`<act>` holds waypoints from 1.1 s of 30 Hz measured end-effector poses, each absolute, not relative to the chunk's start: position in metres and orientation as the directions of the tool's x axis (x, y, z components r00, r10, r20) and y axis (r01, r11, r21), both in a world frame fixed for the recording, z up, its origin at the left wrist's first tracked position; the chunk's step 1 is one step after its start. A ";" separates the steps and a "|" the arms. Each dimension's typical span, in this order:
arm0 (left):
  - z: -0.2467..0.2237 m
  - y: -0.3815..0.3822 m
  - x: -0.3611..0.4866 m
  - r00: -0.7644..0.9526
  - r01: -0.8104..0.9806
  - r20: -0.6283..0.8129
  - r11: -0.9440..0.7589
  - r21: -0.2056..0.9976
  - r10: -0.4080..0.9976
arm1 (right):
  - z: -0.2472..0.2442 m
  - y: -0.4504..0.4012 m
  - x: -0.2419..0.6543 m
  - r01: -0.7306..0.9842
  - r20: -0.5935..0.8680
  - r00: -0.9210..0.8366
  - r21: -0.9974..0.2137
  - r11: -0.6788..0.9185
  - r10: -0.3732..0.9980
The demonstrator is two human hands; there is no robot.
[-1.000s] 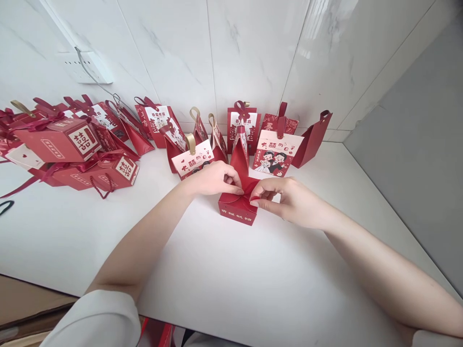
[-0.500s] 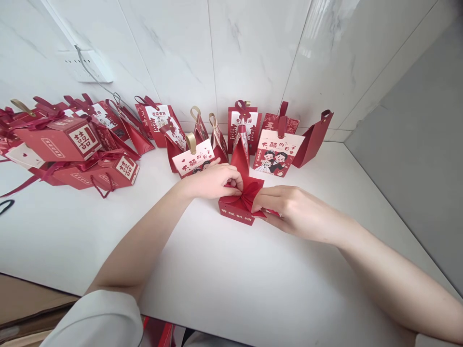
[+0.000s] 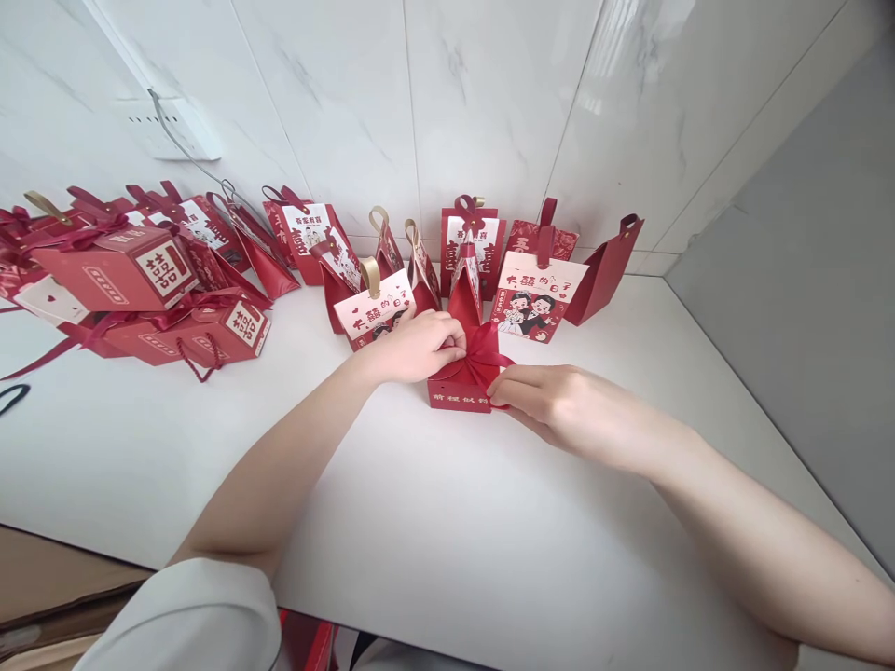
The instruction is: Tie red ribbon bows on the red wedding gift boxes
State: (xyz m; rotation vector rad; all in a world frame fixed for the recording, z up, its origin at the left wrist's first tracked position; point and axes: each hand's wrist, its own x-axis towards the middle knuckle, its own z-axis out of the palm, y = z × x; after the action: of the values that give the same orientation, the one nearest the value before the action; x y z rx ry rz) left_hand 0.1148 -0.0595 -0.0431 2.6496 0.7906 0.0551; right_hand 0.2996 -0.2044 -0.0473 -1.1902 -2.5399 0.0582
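Note:
A small red gift box (image 3: 458,395) with pale characters on its front stands on the white table between my hands. Red ribbon (image 3: 482,352) fans out over its top from a gathered middle. At the ribbon's left side my left hand (image 3: 426,345) is closed, thumb and fingers pinched together at the box's top. My right hand (image 3: 556,401) pinches ribbon at the box's right front corner. What lies under the left fingertips is partly hidden.
Behind the box several red and white gift bags (image 3: 532,298) with ribbon loops stand along the tiled wall (image 3: 482,102). Red boxes (image 3: 112,270) are stacked at the left. A wall socket (image 3: 172,128) with a grey cable is at the back left.
The box has turned slightly, so its front faces me more squarely. My right hand has drawn ribbon to the box's right front corner. My left hand stays nearly in place.

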 end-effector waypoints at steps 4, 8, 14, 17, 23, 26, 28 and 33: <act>-0.045 -0.061 0.116 0.823 0.551 -0.079 -0.756 0.354 0.563 | -0.057 -0.202 0.294 0.759 0.197 -0.584 -0.210 0.616 0.787; -0.049 -0.061 0.115 0.821 0.548 -0.051 -0.760 0.351 0.569 | -0.069 -0.197 0.289 0.658 0.300 -0.557 -0.410 0.632 0.774; -0.052 -0.063 0.115 0.813 0.547 0.008 -0.768 0.333 0.582 | -0.076 -0.195 0.285 0.579 0.343 -0.563 -0.485 0.655 0.752; -0.049 -0.060 0.114 0.820 0.530 0.005 -0.762 0.373 0.572 | -0.069 -0.197 0.288 0.578 0.205 -0.605 -0.551 0.601 0.770; -0.042 -0.057 0.111 0.799 0.547 -0.072 -0.673 0.498 0.597 | -0.062 -0.183 0.303 0.638 0.370 -0.102 -0.688 0.346 0.923; -0.042 -0.058 0.111 0.783 0.560 -0.066 -0.655 0.507 0.618 | -0.069 -0.170 0.315 0.685 0.196 -0.008 -0.713 0.148 0.981; -0.043 -0.059 0.112 0.777 0.564 -0.063 -0.648 0.512 0.626 | -0.071 -0.167 0.320 0.691 -0.003 -0.071 -0.721 0.047 0.997; -0.046 -0.056 0.113 0.776 0.552 -0.056 -0.633 0.542 0.629 | -0.067 -0.173 0.318 0.509 -0.126 -0.322 -0.859 0.059 0.938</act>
State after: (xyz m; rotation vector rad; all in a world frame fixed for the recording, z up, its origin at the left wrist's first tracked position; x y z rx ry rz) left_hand 0.1133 -0.0559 -0.0459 2.4208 0.8805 0.1855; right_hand 0.3180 -0.1727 -0.0671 -1.4414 -1.8698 1.1947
